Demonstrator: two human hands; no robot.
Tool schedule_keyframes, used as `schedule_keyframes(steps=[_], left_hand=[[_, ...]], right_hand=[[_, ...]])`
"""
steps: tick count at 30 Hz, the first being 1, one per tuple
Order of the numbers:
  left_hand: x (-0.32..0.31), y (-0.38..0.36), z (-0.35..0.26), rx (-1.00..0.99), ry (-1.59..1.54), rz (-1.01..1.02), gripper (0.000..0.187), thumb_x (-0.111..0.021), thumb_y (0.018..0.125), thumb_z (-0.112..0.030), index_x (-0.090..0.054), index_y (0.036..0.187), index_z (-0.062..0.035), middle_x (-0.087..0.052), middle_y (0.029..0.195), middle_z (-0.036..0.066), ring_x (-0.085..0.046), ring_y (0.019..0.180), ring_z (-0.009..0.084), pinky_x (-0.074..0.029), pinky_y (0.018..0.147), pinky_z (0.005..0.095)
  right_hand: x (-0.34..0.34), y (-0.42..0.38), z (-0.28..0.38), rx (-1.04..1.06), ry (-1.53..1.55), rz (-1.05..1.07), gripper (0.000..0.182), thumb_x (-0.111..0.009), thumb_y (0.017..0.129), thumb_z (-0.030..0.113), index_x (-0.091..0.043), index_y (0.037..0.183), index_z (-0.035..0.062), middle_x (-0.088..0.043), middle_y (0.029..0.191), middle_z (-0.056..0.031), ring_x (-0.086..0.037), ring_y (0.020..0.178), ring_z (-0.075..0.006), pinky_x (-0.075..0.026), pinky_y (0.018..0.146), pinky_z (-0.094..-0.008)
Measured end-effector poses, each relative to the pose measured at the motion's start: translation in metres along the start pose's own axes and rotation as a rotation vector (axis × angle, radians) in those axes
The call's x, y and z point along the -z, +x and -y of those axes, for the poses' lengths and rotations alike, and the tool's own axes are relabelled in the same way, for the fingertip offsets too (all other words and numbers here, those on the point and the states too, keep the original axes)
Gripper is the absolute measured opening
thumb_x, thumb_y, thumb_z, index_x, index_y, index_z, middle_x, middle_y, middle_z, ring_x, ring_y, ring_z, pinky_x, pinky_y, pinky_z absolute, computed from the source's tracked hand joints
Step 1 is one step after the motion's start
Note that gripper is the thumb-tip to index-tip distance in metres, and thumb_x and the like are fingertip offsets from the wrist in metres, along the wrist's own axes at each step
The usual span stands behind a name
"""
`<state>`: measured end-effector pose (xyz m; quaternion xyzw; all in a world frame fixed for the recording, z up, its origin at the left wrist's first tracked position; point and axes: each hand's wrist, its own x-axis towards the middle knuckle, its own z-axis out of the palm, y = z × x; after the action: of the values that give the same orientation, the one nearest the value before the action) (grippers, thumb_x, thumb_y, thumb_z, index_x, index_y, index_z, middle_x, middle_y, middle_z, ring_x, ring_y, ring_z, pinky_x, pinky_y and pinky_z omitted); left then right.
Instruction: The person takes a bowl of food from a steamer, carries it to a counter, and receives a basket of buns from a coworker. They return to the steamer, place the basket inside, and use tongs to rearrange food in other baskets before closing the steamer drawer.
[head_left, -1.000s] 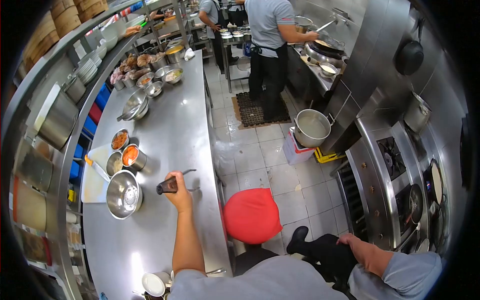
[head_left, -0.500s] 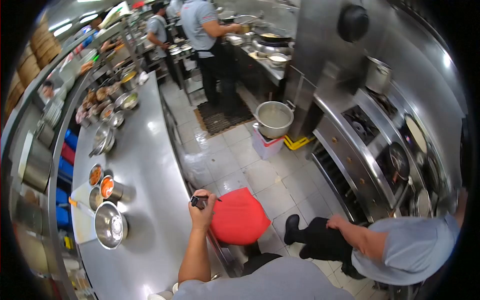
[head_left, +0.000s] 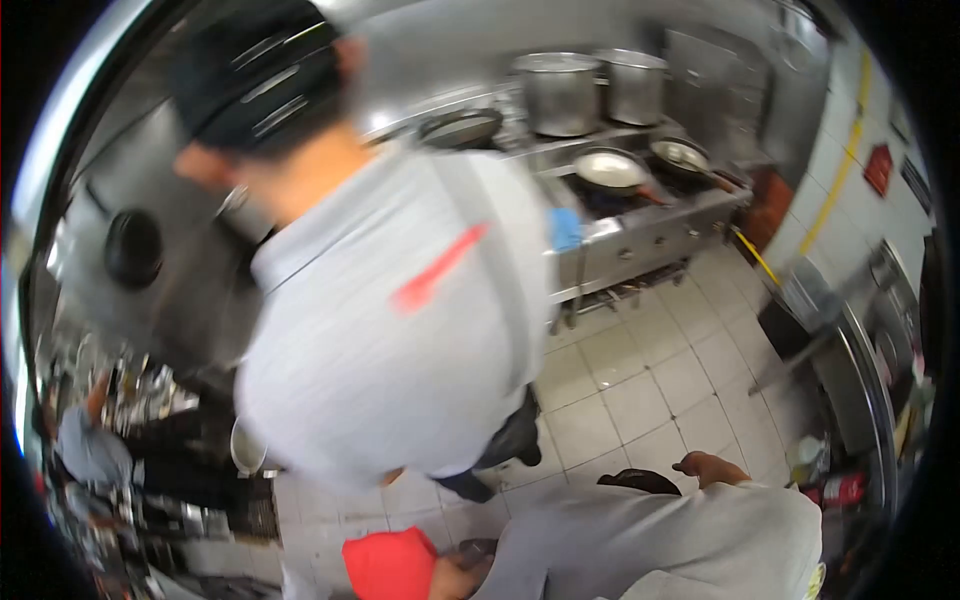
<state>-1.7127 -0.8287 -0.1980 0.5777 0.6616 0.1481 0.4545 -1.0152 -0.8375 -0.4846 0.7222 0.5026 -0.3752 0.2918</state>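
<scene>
My left hand (head_left: 458, 578) is low in the view, beside a red stool seat (head_left: 390, 563). A dark grey shape (head_left: 478, 548) shows next to that hand. Its fingers are mostly hidden and blurred, so I cannot make out what it holds. My right hand (head_left: 712, 468) sticks out past my grey shirt over the tiled floor. One digit is stretched out from it, and nothing shows in it.
A co-worker in a grey shirt (head_left: 400, 320) and black cap stands close in front. Beyond is a stove (head_left: 640, 240) with tall pots (head_left: 560, 95) and frying pans (head_left: 610, 170). A steel counter (head_left: 868, 400) runs along the right.
My view has swung right, from the long steel counter to the stove. The co-worker now stands close ahead. My left hand, earlier holding a small black pen-like thing, is lower in view; my right hand has appeared.
</scene>
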Motion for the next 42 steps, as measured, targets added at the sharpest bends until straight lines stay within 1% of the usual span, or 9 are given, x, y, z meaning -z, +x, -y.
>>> schedule_keyframes(steps=[5,7,12,14,19,25,30,33,42], left_hand=[[-0.082,0.067,-0.132,-0.156,0.198,0.097,0.029,-0.078,0.086,-0.031,-0.078,0.096,-0.0037,-0.073,0.076,0.010,-0.066,0.070,0.0145,-0.052,0.066,0.0347],[-0.102,0.087,-0.203,-0.120,0.232,0.205,0.039,-0.073,0.089,-0.043,-0.074,0.083,-0.0046,-0.068,0.073,0.022,-0.070,0.072,0.0382,-0.052,0.065,0.0451],[-0.151,0.153,-0.334,-0.199,0.390,0.311,0.046,-0.073,0.087,-0.049,-0.074,0.080,-0.0036,-0.068,0.073,0.017,-0.068,0.073,0.0381,-0.052,0.067,0.0447],[-0.182,0.190,-0.352,-0.644,0.329,0.225,0.036,-0.078,0.084,-0.036,-0.071,0.072,-0.0026,-0.061,0.066,0.014,-0.061,0.063,0.0322,-0.049,0.063,0.0424],[-0.252,0.238,-0.474,-0.990,0.218,0.548,0.025,-0.076,0.078,-0.013,-0.070,0.101,-0.0072,-0.068,0.092,0.010,-0.064,0.093,0.0311,-0.050,0.080,0.0421],[-0.358,0.286,-0.567,-1.249,0.019,0.964,0.038,-0.073,0.079,-0.003,-0.069,0.116,-0.0106,-0.070,0.115,0.007,-0.063,0.103,0.0297,-0.051,0.090,0.0393],[-0.405,0.339,-0.643,-1.418,-0.005,0.997,0.048,-0.070,0.080,-0.001,-0.069,0.125,-0.0147,-0.068,0.123,0.004,-0.063,0.105,0.0292,-0.050,0.093,0.0395],[-0.416,0.385,-0.691,-1.330,-0.008,1.053,0.052,-0.070,0.078,0.002,-0.067,0.129,-0.0087,-0.068,0.125,0.009,-0.064,0.109,0.0297,-0.044,0.102,0.0388],[-0.522,0.458,-0.785,-1.147,0.141,1.062,0.047,-0.078,0.083,-0.015,-0.066,0.126,-0.0019,-0.069,0.120,0.017,-0.066,0.109,0.0309,-0.051,0.094,0.0388]], right_hand=[[0.028,-0.030,-0.086,-0.046,0.330,-0.047,0.070,-0.048,0.096,0.062,-0.071,0.122,0.0020,-0.062,0.137,-0.0206,-0.057,0.128,-0.0377,-0.044,0.108,-0.0452],[0.040,-0.049,-0.105,-0.051,0.406,-0.066,0.069,-0.048,0.096,0.062,-0.071,0.122,0.0024,-0.063,0.135,-0.0210,-0.058,0.126,-0.0379,-0.045,0.108,-0.0449],[0.062,-0.075,-0.129,-0.020,0.526,-0.243,0.066,-0.056,0.094,0.058,-0.065,0.131,0.0048,-0.066,0.130,-0.0201,-0.058,0.125,-0.0383,-0.045,0.108,-0.0440],[0.085,-0.091,-0.122,-0.023,0.545,-0.232,0.064,-0.060,0.094,0.055,-0.062,0.134,0.0055,-0.065,0.132,-0.0196,-0.057,0.126,-0.0378,-0.045,0.108,-0.0447],[0.168,-0.134,-0.095,0.183,0.981,-0.619,0.057,-0.076,0.088,0.037,-0.061,0.135,0.0068,-0.063,0.132,-0.0211,-0.059,0.122,-0.0393,-0.049,0.103,-0.0424],[0.329,-0.193,-0.079,0.314,0.876,-1.036,0.065,-0.079,0.083,0.025,-0.056,0.141,0.0113,-0.046,0.151,-0.0159,-0.041,0.141,-0.0385,-0.041,0.113,-0.0456],[0.396,-0.168,-0.142,0.243,0.489,-1.121,0.049,-0.077,0.081,0.019,-0.064,0.128,0.0140,-0.059,0.137,-0.0063,-0.049,0.134,-0.0319,-0.039,0.113,-0.0491],[0.432,-0.157,-0.177,0.234,0.524,-1.068,0.023,-0.076,0.085,0.023,-0.067,0.102,0.0108,-0.069,0.105,-0.0045,-0.064,0.105,-0.0280,-0.045,0.106,-0.0466],[0.455,-0.146,-0.260,-0.010,0.821,-1.298,0.026,-0.076,0.086,0.026,-0.068,0.103,0.0079,-0.068,0.093,-0.0088,-0.064,0.095,-0.0317,-0.050,0.085,-0.0428]])
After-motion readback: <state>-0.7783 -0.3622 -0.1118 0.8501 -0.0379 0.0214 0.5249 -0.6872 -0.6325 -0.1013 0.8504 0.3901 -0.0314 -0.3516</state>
